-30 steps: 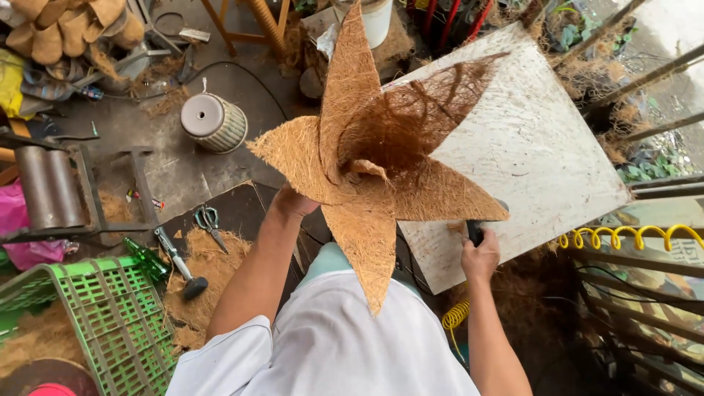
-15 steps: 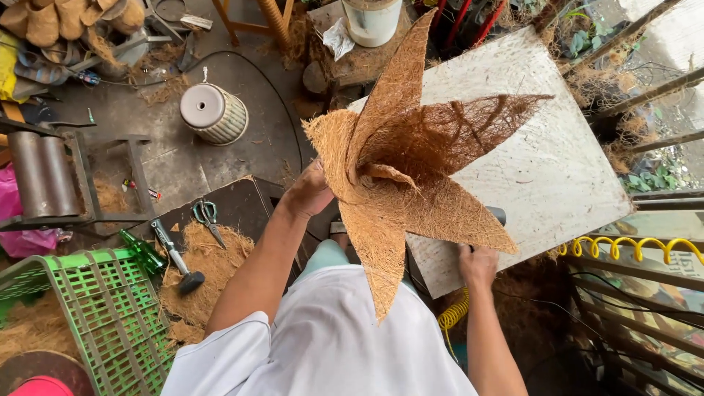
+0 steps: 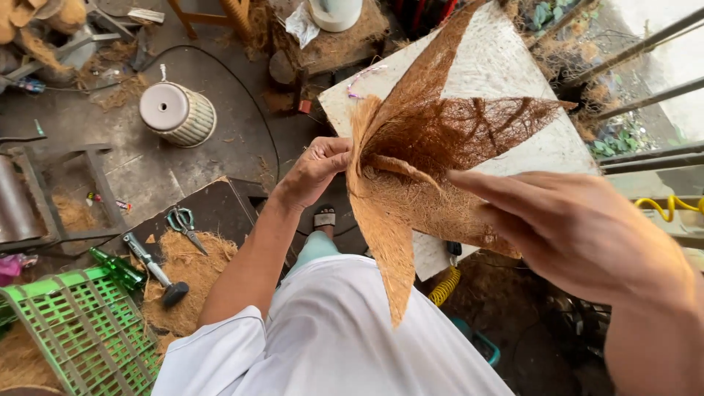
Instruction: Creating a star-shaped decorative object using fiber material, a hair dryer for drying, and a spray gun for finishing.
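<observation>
Item: coir-fibre star (image 3: 411, 169), brown, pointed flaps folded into a cone, held in the air above the white desk (image 3: 513, 66) near its front edge.
Left hand (image 3: 315, 170): grip pinching the star's left edge.
Right hand (image 3: 579, 227): fingers spread, tips touching a lower flap.
Handling advice: keep the pinch firm; press flaps flat, gently, since the fibres shed.

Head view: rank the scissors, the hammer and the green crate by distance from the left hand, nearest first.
From the left hand:
1. Scissors, lower left of it, on the dark board.
2. Hammer, further down-left, on the fibre pile.
3. Green crate, bottom-left corner.
</observation>
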